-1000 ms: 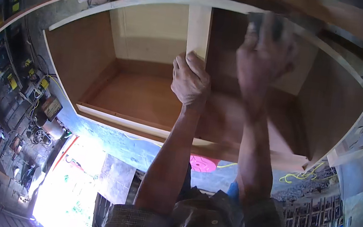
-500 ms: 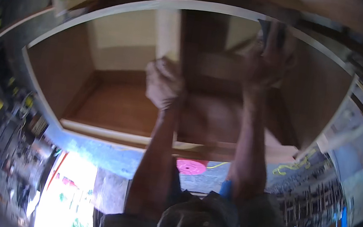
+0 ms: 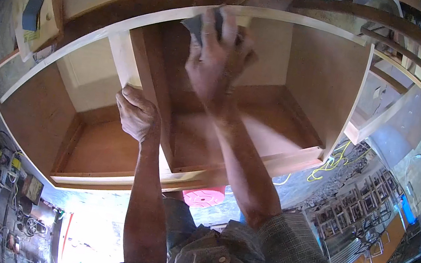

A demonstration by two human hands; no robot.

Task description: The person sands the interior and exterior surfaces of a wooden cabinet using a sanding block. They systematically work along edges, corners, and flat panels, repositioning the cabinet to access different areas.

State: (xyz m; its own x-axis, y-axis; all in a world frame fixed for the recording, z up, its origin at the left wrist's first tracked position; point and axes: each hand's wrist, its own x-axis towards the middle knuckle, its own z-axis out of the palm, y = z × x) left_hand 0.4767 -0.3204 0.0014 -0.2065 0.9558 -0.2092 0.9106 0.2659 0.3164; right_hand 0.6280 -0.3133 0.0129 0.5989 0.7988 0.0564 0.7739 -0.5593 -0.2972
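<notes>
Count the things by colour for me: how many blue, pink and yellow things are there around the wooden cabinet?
Blue: 1, the blue block on the ledge above the cabinet.
Pink: 1, the pink round thing below it.
Yellow: 1, the yellow cord on the floor.
Total: 3

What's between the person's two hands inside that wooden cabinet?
In the head view, the cabinet's upright wooden divider lies between the left hand, resting on its pale front edge, and the right hand pressing a dark sanding block.
</notes>
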